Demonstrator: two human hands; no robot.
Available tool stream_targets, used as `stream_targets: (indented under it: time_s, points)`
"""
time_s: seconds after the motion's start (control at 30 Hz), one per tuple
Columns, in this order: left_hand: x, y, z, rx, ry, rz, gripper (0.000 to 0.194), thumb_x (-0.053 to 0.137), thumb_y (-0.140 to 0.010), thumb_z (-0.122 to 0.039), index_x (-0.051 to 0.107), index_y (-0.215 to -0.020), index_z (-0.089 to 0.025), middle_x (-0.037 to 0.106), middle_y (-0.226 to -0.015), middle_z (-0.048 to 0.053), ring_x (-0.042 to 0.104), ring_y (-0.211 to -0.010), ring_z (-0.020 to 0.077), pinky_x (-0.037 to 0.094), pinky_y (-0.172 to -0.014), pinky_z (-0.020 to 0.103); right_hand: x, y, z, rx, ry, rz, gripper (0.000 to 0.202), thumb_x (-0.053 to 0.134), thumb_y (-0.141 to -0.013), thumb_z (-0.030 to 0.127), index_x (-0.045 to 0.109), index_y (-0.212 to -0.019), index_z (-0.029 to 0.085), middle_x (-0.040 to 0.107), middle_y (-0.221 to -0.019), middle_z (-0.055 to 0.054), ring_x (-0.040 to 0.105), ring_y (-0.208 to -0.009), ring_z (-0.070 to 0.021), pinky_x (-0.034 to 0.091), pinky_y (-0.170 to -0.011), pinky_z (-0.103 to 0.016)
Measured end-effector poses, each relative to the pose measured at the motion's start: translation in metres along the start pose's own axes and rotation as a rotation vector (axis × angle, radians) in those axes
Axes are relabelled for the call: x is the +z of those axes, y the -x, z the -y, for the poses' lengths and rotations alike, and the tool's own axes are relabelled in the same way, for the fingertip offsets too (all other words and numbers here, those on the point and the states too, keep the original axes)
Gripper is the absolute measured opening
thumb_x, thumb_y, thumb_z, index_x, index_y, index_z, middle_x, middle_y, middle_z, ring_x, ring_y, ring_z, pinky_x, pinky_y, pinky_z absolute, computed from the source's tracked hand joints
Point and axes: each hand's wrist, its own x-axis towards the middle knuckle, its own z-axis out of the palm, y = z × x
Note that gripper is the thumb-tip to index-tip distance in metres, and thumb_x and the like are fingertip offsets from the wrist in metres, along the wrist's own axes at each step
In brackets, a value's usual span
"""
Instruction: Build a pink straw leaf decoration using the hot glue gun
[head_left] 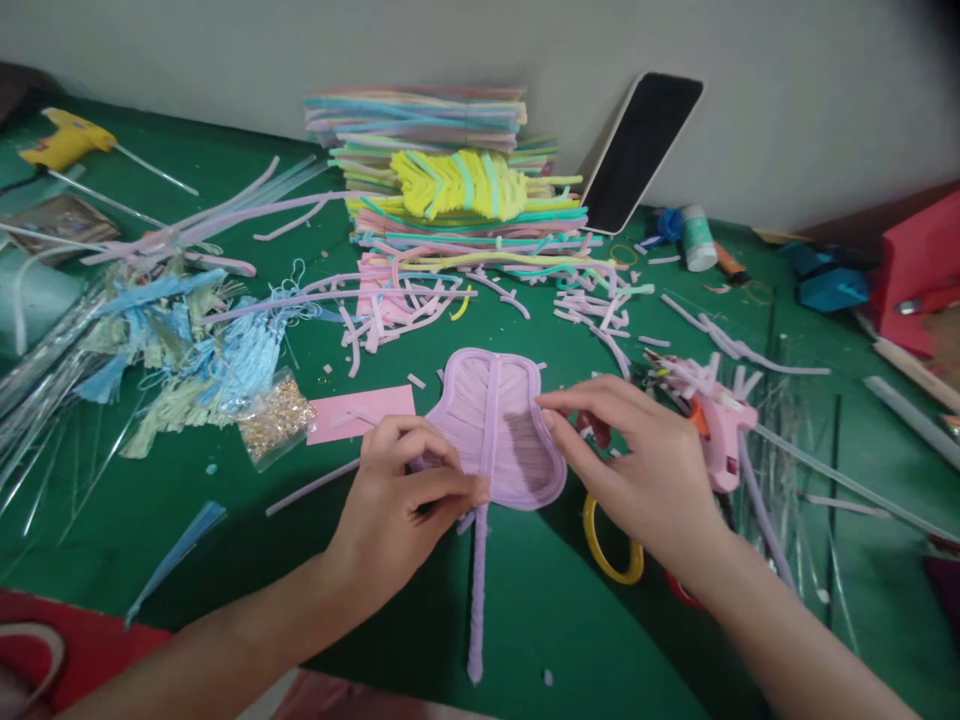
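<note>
A lilac fan (514, 425) made of pipe cleaners, with a wavy rim, a middle rib and a twisted handle, is held just above the green table. My left hand (397, 505) pinches it at the foot of the rib, where the handle (478, 600) starts, and covers part of its left lobe. On the opposite side, my right hand (641, 465) has its thumb and forefinger closed on the right rim. Yellow-handled scissors (594, 540) lie below my right hand, and a pink glue gun (721, 430) rests beside it.
Stacked pipe cleaners (420, 115) and a propped phone (645, 150) stand at the back. Blue tassels (255, 340), a bag of gold beads (274, 420) and pink card (337, 415) lie left. A yellow glue gun (67, 140) sits far left, and clear sticks (795, 480) lie right.
</note>
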Motion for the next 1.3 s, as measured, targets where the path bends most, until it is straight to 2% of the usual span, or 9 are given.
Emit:
stream_targets:
  time_s: [0.13,0.27,0.43,0.67,0.9,1.13,1.3]
  points:
    - [0.005,0.006,0.0,0.017,-0.058,0.018,0.011,0.076,-0.076,-0.017,0.075,-0.076,-0.027,0.063,-0.073,0.001,0.052,-0.084,0.0205,0.038,-0.075,0.038,0.005,0.03,0.003,0.021,-0.025,-0.028,0.012,0.06,-0.087,0.016,0.068,-0.095,0.02,0.067,-0.086,-0.005,0.063,-0.077,-0.0163,0.051,-0.067,-0.03]
    - [0.006,0.005,0.003,0.026,-0.059,0.059,0.012,0.074,-0.079,-0.016,0.077,-0.08,-0.028,0.063,-0.073,0.001,0.05,-0.084,0.0203,0.039,-0.075,0.038,0.014,0.042,0.002,-0.006,-0.045,-0.034,0.014,0.058,-0.087,0.014,0.068,-0.096,0.019,0.066,-0.084,-0.005,0.062,-0.076,-0.0159,0.052,-0.067,-0.03]
    - [0.006,0.006,0.006,0.028,-0.082,0.109,0.012,0.074,-0.079,-0.018,0.077,-0.083,-0.029,0.063,-0.073,0.002,0.05,-0.087,0.0209,0.041,-0.078,0.038,0.019,0.046,0.008,-0.012,-0.126,-0.026,0.014,0.059,-0.086,0.012,0.068,-0.094,0.02,0.067,-0.081,-0.004,0.062,-0.077,-0.0163,0.053,-0.068,-0.031]
    - [0.005,0.008,0.007,0.007,-0.056,0.119,0.017,0.074,-0.078,-0.019,0.078,-0.089,-0.032,0.064,-0.076,0.002,0.052,-0.089,0.022,0.042,-0.08,0.039,0.025,0.051,0.019,-0.028,-0.27,0.026,0.013,0.062,-0.085,0.011,0.068,-0.09,0.021,0.068,-0.077,-0.002,0.062,-0.076,-0.0159,0.054,-0.067,-0.03]
    - [0.003,0.008,0.007,-0.009,-0.05,0.148,0.016,0.073,-0.079,-0.019,0.078,-0.09,-0.029,0.064,-0.076,0.003,0.051,-0.093,0.0239,0.042,-0.084,0.043,0.034,0.054,0.025,-0.014,-0.233,0.015,0.009,0.063,-0.085,0.012,0.067,-0.09,0.019,0.067,-0.078,-0.004,0.062,-0.076,-0.0171,0.054,-0.068,-0.031]
    - [-0.007,0.01,0.002,-0.028,-0.124,0.283,0.024,0.067,-0.084,-0.023,0.074,-0.104,-0.034,0.066,-0.086,0.003,0.048,-0.105,0.0259,0.036,-0.095,0.049,0.038,0.055,0.025,0.018,-0.225,-0.019,0.008,0.061,-0.086,0.014,0.066,-0.087,0.021,0.066,-0.077,-0.003,0.062,-0.073,-0.0169,0.053,-0.066,-0.031]
    - [-0.007,0.01,0.003,-0.032,-0.11,0.291,0.025,0.063,-0.086,-0.021,0.074,-0.103,-0.034,0.065,-0.087,0.003,0.045,-0.106,0.0265,0.035,-0.094,0.049,0.039,0.054,0.026,0.005,-0.233,-0.009,0.009,0.06,-0.086,0.014,0.064,-0.082,0.021,0.065,-0.074,-0.003,0.061,-0.072,-0.0166,0.053,-0.066,-0.031]
